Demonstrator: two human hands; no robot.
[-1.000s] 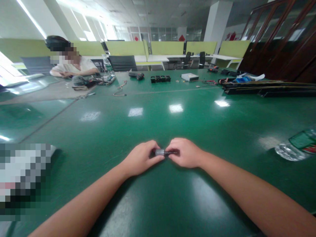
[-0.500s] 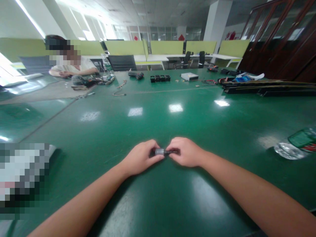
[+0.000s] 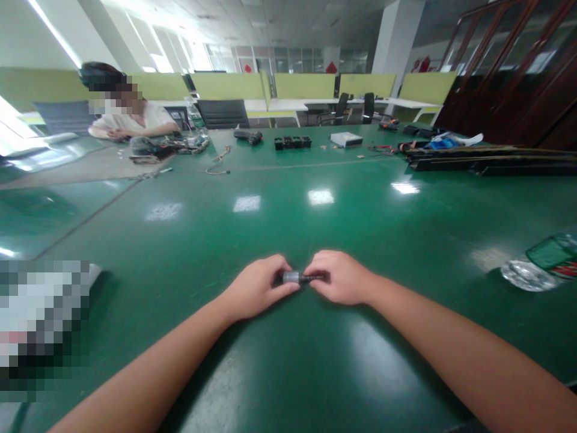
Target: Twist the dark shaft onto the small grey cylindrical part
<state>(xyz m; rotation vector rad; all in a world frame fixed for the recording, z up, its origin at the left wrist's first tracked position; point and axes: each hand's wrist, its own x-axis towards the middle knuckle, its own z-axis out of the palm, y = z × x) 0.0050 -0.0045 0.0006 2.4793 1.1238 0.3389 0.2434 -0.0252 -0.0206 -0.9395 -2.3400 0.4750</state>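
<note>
Between my two hands lies a small object with a grey cylinder [image 3: 292, 276] at its left and a thin, dark, ribbed rod [image 3: 317, 277] at its right. The fingers and thumb of my left hand [image 3: 258, 290] are closed around the cylinder. My right hand [image 3: 337, 278] pinches the rod, its fingertips close to where rod and cylinder meet. Both hands are low over the green tabletop [image 3: 279, 231], and the object's outer ends are partly hidden by the fingers. Its exact kind cannot be made out.
At right lies a clear plastic bottle [image 3: 532, 275]; a blurred-out box-like item [image 3: 45, 319] is at left. Far back are a black row of blocks [image 3: 293, 143], a white box [image 3: 346, 139] and long black profiles [image 3: 491, 160]. A person [image 3: 135, 117] sits at far left.
My right hand has shifted very slightly to the right along the rod. The left hand keeps its hold, and the seated person's head has moved a little.
</note>
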